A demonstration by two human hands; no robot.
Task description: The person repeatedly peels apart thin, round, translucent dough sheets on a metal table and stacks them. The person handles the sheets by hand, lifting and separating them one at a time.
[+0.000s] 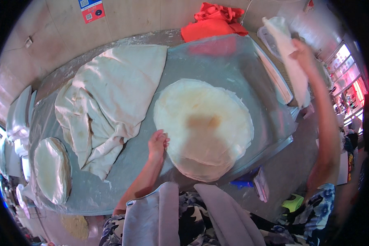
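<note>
A stack of thin, round, pale flatbread-like sheets [215,95] lies on the plastic-covered table before me, its middle shaded. My left hand [158,144] is at the stack's left edge with fingers curled; whether it grips a sheet edge cannot be told. Raised at the far right, my right hand [304,57] holds a limp whitish sheet [284,46], which hangs down past the table's right end. Its material is not clear.
A crumpled cream cloth [120,83] covers the table's left middle. Another stack of round sheets [50,172] sits at the left end. Red fabric [215,26] lies at the back by the wall. A long wooden-looking strip [272,72] borders the right side, near a clear plastic container [267,40].
</note>
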